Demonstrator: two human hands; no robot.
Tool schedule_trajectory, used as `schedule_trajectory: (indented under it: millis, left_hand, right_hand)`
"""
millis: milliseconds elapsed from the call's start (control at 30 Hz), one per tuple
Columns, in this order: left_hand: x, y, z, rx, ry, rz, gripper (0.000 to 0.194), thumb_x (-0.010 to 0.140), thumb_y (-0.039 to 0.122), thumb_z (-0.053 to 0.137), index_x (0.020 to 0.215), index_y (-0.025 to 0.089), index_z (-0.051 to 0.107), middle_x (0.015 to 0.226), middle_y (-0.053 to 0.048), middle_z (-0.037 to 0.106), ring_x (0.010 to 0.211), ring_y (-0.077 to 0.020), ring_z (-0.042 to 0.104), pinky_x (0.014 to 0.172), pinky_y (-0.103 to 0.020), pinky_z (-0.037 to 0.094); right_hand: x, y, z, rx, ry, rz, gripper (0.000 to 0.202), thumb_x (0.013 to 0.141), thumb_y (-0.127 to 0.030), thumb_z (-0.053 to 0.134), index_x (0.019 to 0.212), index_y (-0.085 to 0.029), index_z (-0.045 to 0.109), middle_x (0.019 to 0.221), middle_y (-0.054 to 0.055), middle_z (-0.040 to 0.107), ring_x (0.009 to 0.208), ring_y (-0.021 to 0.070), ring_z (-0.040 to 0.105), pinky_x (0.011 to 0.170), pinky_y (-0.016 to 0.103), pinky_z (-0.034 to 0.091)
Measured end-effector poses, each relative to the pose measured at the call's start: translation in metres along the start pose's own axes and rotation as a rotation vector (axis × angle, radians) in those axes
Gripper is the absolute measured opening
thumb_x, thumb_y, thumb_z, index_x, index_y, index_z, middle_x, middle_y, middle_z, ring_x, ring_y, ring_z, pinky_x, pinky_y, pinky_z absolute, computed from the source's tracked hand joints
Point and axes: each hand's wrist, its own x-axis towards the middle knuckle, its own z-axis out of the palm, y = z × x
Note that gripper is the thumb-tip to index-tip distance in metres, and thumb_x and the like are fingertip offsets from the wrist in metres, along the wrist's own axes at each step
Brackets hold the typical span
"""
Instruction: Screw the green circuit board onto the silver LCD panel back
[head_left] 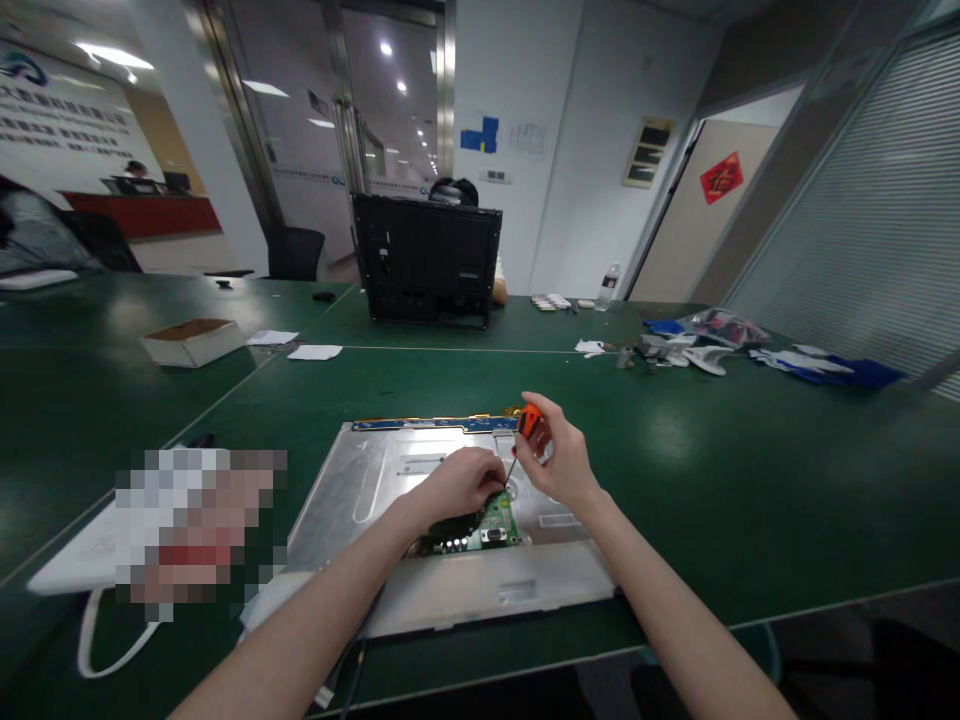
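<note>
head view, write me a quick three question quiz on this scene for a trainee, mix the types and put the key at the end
1. Short answer: which hand holds the orange-and-black screwdriver?
2. True or false: the screwdriver's tip points down toward the green circuit board.
3. Fill in the blank: in the picture, the open box on the table is to the ____ of the metal panel.

Key:
1. The right hand.
2. True.
3. left
</note>
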Motion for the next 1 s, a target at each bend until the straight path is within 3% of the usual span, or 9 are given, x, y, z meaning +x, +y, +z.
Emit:
schedule_trajectory:
  millis: [167, 367, 600, 800, 1000]
  left_hand:
    - [-0.0001, 0.0009, -0.0008, -0.008, 0.009, 0.000, 0.012, 0.076, 0.014, 0.055, 0.079, 0.018, 0.066, 0.076, -0.002, 0.068, 0.070, -0.0158, 0.059, 0.065, -0.024, 0.040]
    - [-0.0002, 0.0019, -0.0013, -0.019, 0.003, -0.011, 0.011, 0.076, 0.014, 0.056, 0.079, 0.018, 0.066, 0.075, -0.002, 0.068, 0.069, -0.0154, 0.059, 0.065, -0.024, 0.040]
    - [0.0003, 0.0019, -0.0009, 0.003, -0.002, -0.010, 0.011, 0.077, 0.016, 0.056, 0.080, 0.018, 0.067, 0.076, -0.002, 0.068, 0.070, -0.0162, 0.059, 0.065, -0.024, 0.041]
    - [0.0002, 0.0018, -0.0015, -0.002, 0.001, -0.005, 0.012, 0.076, 0.014, 0.057, 0.080, 0.018, 0.067, 0.076, -0.002, 0.068, 0.070, -0.0163, 0.060, 0.065, -0.024, 0.041]
    - [0.0002, 0.0019, -0.0021, -0.008, -0.016, -0.009, 0.012, 0.078, 0.015, 0.057, 0.080, 0.018, 0.068, 0.077, -0.003, 0.069, 0.071, -0.0164, 0.060, 0.066, -0.025, 0.041]
  right_hand:
    - [-0.0003, 0.0034, 0.0029, -0.047, 0.037, -0.031, 0.047, 0.082, -0.026, 0.060, 0.126, -0.022, 0.044, 0.065, -0.006, 0.052, 0.048, 0.0085, 0.049, 0.050, 0.022, 0.041]
    - [0.0000, 0.0028, 0.0006, -0.023, -0.003, -0.033, 0.050, 0.081, -0.028, 0.062, 0.127, -0.022, 0.043, 0.061, -0.008, 0.050, 0.047, 0.0084, 0.048, 0.049, 0.022, 0.041]
    - [0.0010, -0.0008, -0.0018, 0.044, -0.029, -0.014, 0.054, 0.083, -0.022, 0.054, 0.134, -0.023, 0.038, 0.073, -0.003, 0.059, 0.051, 0.0090, 0.051, 0.050, 0.022, 0.044]
    - [0.0010, 0.0011, 0.0006, 0.013, 0.004, -0.026, 0.050, 0.084, -0.023, 0.056, 0.131, -0.022, 0.041, 0.066, -0.005, 0.053, 0.049, 0.0090, 0.049, 0.051, 0.022, 0.045]
    - [0.0015, 0.0048, 0.0035, -0.037, 0.045, -0.058, 0.041, 0.085, -0.029, 0.058, 0.125, -0.025, 0.047, 0.070, -0.004, 0.053, 0.048, 0.0086, 0.047, 0.049, 0.023, 0.043]
